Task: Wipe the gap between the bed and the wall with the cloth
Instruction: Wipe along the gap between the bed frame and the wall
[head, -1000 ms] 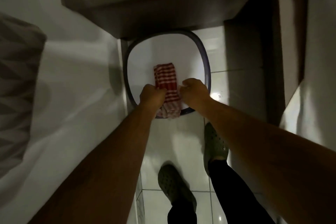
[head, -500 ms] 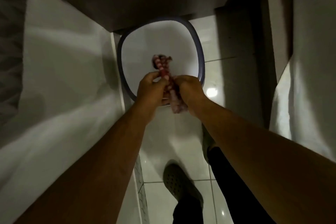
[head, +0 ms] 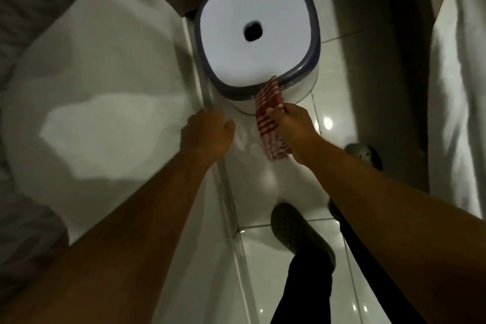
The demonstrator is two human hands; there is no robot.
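A red-and-white striped cloth hangs from my right hand, which pinches it near its upper part. The cloth's top end drapes over the near rim of a white basin with a dark blue rim that stands on the floor. A dark spot shows in the basin's middle. My left hand is beside the cloth, apart from it, with fingers curled and nothing in them. The bed with its white sheet fills the left side.
A glossy white tiled floor runs between the bed and a white curtain or sheet at the right. My feet in dark green clogs stand on the tiles. A dark cabinet underside looms over the basin at the top.
My left hand has let go of the cloth and moved left. The right hand alone now holds the cloth, drawn back over the basin's near rim. The view has tilted down.
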